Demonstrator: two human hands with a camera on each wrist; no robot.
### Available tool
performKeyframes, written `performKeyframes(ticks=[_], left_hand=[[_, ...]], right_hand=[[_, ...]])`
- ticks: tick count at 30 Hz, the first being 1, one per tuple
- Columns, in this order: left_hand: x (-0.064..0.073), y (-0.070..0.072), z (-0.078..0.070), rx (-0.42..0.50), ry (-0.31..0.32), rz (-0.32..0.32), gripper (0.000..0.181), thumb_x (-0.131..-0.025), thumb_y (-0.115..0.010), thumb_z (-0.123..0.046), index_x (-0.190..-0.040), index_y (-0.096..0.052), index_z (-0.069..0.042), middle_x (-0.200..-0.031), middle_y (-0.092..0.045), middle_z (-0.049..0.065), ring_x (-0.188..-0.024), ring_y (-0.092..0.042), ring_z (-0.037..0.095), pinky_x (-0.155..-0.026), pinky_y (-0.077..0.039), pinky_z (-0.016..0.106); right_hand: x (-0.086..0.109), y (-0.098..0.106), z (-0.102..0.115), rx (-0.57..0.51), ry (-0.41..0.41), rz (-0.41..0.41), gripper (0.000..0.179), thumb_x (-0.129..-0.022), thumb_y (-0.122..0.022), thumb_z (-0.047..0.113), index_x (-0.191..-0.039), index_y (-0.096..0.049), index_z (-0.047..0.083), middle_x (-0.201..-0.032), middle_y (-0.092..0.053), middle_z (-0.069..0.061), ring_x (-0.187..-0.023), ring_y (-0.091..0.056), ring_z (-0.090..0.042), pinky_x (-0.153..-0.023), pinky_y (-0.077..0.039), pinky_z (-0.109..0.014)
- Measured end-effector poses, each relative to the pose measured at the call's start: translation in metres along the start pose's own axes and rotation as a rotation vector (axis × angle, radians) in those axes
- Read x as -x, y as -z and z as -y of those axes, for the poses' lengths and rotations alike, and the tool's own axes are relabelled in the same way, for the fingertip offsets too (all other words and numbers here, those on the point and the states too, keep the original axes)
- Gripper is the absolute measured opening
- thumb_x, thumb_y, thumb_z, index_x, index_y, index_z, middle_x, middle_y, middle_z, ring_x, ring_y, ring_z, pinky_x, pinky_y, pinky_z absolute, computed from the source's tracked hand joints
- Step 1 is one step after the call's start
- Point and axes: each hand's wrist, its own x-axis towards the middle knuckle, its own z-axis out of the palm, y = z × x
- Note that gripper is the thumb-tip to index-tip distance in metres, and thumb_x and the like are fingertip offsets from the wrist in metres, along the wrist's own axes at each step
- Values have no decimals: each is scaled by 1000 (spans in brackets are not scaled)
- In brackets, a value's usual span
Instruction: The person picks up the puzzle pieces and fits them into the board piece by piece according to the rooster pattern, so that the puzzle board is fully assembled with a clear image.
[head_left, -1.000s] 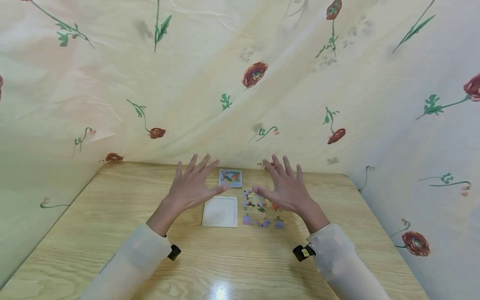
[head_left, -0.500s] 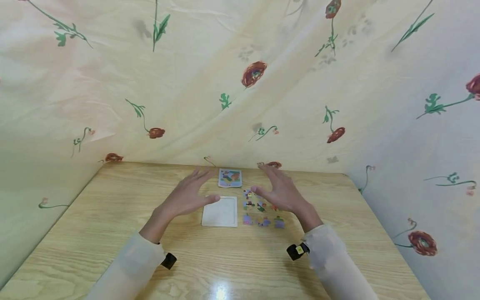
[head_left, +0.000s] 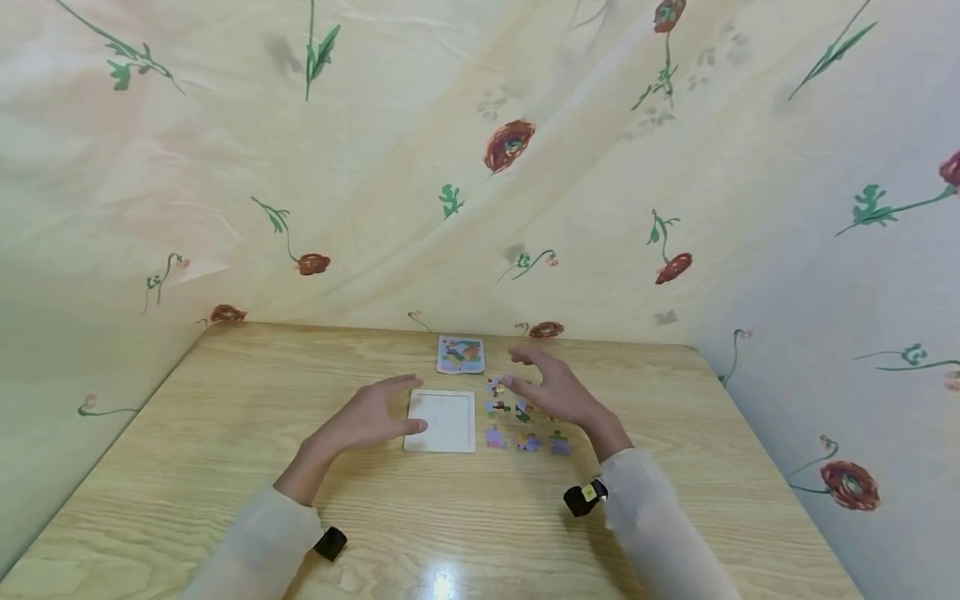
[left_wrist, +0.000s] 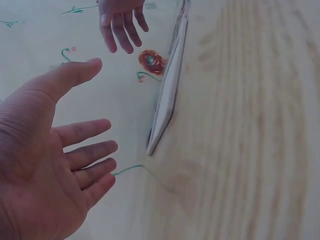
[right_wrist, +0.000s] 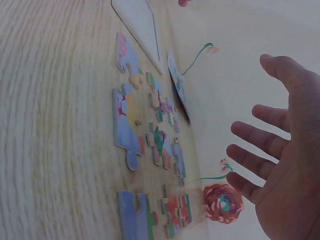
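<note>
Above the left edge of a white square puzzle tray (head_left: 442, 423) is my left hand (head_left: 366, 417), its thumb and fingers apart and holding nothing. My right hand (head_left: 557, 390) hovers over several loose jigsaw pieces (head_left: 527, 442), partly hiding them in the head view. Its fingers are spread and hold nothing in the right wrist view, where pieces (right_wrist: 128, 122) lie flat in rows on the wood, apart from one another. A small picture card (head_left: 461, 355) with a colourful print lies behind the tray.
A wooden table (head_left: 225, 433) bears everything. Pale cloth (head_left: 390, 150) with printed red flowers hangs behind it and at both sides. Black wrist cameras (head_left: 331, 543) sit at the cuffs of the light sleeves.
Both hands have come down and back toward the body from raised, spread-finger poses. The left hand has dropped further, now level with the tray. Tray, card and pieces stay where they were.
</note>
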Motion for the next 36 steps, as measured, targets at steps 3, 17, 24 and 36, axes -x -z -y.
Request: performKeyframes(ticks=[3,17,24,36], left_hand=[[1,-3,6,13,-4,1,75,-92,-76,-45,-154,-49,-14,-163,-42,12,-153,-36,42,-119,-36,64],[2,-5,22,60,17,16,61,-87,-79,-25,-143,-60,-11,-151,-56,10,-147,-44,39,-117,-39,61],[1,-4,29,69,17,17,55,-85,-79,-24,-137,-65,-12,-147,-58,7,-146,-46,37,-116,-41,60],[-1,-8,38,64,-14,-13,49,-87,-82,-23,-132,-69,-11,-146,-60,6,-144,-47,35,-120,-38,58]], right_hand=[[-3,-4,-5,-19,-8,-1,64,-101,-64,43,-155,-45,14,-153,-54,-11,-142,-48,-36,-114,-38,-66],[-19,-21,-30,17,-24,1,45,-99,-69,26,-138,-63,5,-137,-67,-14,-127,-60,-35,-102,-53,-55],[-25,-26,-38,13,-8,2,36,-96,-72,20,-128,-70,3,-125,-71,-15,-116,-66,-33,-100,-55,-52],[-31,-35,-46,0,34,-13,28,-92,-76,16,-118,-77,5,-117,-69,-14,-109,-65,-31,-95,-56,-51]])
